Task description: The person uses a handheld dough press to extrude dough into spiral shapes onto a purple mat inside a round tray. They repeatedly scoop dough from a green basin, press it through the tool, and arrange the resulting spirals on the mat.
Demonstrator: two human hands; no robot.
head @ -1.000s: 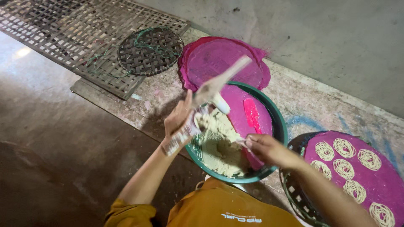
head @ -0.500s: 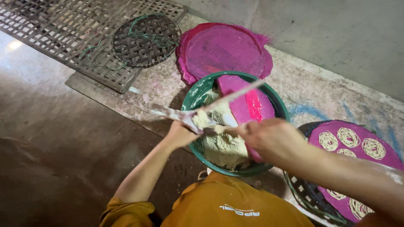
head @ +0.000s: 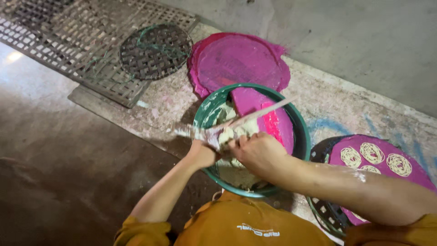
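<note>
Dough (head: 230,136) sits in a pale lump over the green basin (head: 301,132), and both hands meet on it, where half a second ago the right hand was only arriving from the side and a second ago it lay down in the basin. The left hand (head: 202,154) is clenched around a whitish, dough-smeared press or bag (head: 195,133) whose blurred end sticks out to the left; the right hand (head: 259,152) is now curled over the dough beside it, fingers folded on the mass. A long pale stick (head: 261,111) slants across the basin, lower and flatter than before. A pink sheet (head: 266,116) leans inside the basin, another pink mat (head: 239,61) lies behind it, and a third, with coiled noodle rounds (head: 373,152), rests on a dark woven tray (head: 325,212) at right, partly cut off by the forearm. What the left fingers grip is hard to make out through motion blur, and the basin's near rim is hidden by the person's orange shirt (head: 248,225).
</note>
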